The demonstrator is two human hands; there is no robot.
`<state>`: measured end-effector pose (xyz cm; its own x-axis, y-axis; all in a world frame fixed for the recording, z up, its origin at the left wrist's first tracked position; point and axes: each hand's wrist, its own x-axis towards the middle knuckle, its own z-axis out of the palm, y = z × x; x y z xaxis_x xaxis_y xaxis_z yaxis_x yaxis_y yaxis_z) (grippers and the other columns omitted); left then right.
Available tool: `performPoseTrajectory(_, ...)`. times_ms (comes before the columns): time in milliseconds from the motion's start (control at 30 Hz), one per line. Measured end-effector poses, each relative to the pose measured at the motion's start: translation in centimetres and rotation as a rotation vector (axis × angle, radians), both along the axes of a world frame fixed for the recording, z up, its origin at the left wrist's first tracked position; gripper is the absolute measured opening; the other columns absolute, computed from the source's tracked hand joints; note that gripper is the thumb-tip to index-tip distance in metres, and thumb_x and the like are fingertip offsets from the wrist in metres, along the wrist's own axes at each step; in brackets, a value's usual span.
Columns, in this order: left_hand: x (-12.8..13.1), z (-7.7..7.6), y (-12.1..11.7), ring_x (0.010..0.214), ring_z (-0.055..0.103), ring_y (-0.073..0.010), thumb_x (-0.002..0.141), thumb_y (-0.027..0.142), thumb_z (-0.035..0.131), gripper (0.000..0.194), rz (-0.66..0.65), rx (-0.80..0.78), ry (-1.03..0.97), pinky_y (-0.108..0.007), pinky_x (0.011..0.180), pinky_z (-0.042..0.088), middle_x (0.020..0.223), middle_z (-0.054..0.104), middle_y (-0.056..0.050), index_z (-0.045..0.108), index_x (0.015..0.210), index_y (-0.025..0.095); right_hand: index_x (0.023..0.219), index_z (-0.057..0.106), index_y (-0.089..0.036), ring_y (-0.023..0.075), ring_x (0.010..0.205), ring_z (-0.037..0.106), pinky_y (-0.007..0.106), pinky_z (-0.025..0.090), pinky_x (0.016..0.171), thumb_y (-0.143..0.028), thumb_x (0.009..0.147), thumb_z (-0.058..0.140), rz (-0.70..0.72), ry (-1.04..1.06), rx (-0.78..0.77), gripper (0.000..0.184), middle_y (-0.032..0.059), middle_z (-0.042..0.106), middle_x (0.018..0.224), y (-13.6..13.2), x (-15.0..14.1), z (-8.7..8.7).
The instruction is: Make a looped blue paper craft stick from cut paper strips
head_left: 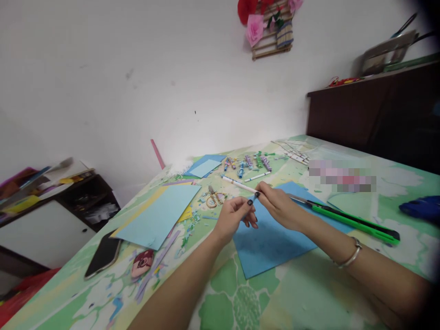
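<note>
My right hand (280,206) grips a thin white stick (237,183) that points away to the left, above a blue paper sheet (271,243). My left hand (233,215) meets it at the stick's near end, fingers pinched on a small blue paper strip (253,198) wound at the stick. Both hands hover just over the table. A metal bangle (352,256) circles my right wrist.
A green box cutter (347,219) lies right of the blue sheet. A light blue sheet (160,215), scissors (215,197), a phone (103,254), rolled paper pieces (250,162) and scraps litter the green patterned table (240,298). A dark cabinet (374,114) stands at the back right.
</note>
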<state>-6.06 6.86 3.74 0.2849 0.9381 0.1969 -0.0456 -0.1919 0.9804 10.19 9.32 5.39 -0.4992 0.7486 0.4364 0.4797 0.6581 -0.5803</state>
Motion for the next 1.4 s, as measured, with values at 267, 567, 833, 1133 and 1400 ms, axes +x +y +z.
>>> performPoseTrajectory(267, -0.9, 1.4, -0.5, 0.053, 0.061, -0.0143, 0.074, 0.042, 0.061, 0.032, -0.025, 0.008, 0.008, -0.021, 0.05, 0.042, 0.056, 0.063, -0.006, 0.06, 0.066, 0.011, 0.084, 0.043, -0.021, 0.015, 0.063, 0.046, 0.026, 0.032, 0.058, -0.027, 0.091, 0.029, 0.089, -0.065, -0.05, 0.017, 0.0001, 0.052, 0.07, 1.0, 0.8, -0.2)
performPoseTrajectory(567, -2.5, 2.2, 0.2, 0.063, 0.068, -0.0193, 0.077, 0.039, 0.056, 0.038, 0.014, -0.012, 0.008, -0.024, 0.052, 0.049, 0.093, 0.067, -0.011, 0.062, 0.107, 0.017, 0.083, 0.046, -0.02, 0.0149, 0.066, 0.047, 0.027, 0.033, 0.06, -0.028, 0.09, 0.032, 0.214, -0.071, -0.104, 0.018, 0.0014, 0.054, 0.074, 0.6, 0.3, -0.6)
performPoseTrajectory(833, -2.9, 1.8, 0.2, 0.04, 0.061, -0.0133, 0.069, 0.031, 0.066, 0.038, 0.143, 0.133, 0.433, -0.019, 0.034, 0.043, 0.083, 0.068, -0.01, 0.064, 0.103, 0.015, 0.079, 0.052, -0.018, 0.0135, 0.064, 0.043, 0.026, 0.032, 0.059, -0.026, 0.086, 0.036, 0.277, -0.022, -0.188, 0.019, -0.0001, 0.048, 0.068, 1.6, 1.2, -0.5)
performPoseTrajectory(1133, -4.0, 1.5, 1.4, 0.038, 0.06, -0.0142, 0.066, 0.03, 0.067, 0.03, 0.321, 0.129, 0.134, -0.017, 0.03, 0.037, 0.078, 0.07, -0.01, 0.064, 0.089, 0.011, 0.073, 0.052, -0.016, 0.009, 0.047, 0.022, 0.026, 0.018, 0.048, -0.028, 0.077, 0.049, 0.451, 0.375, -0.752, 0.014, -0.0064, 0.028, 0.049, 2.6, 1.6, -0.7)
performPoseTrajectory(1400, -2.2, 0.1, 1.1, 0.031, 0.053, -0.0107, 0.066, 0.037, 0.068, 0.026, 0.178, 0.055, 0.324, -0.016, 0.028, 0.027, 0.049, 0.059, -0.002, 0.066, 0.066, 0.011, 0.073, 0.056, -0.014, 0.0106, 0.054, 0.035, 0.027, 0.026, 0.054, -0.029, 0.072, 0.053, 0.379, 0.58, -0.647, 0.015, -0.0002, 0.044, 0.06, 2.3, 1.4, -0.1)
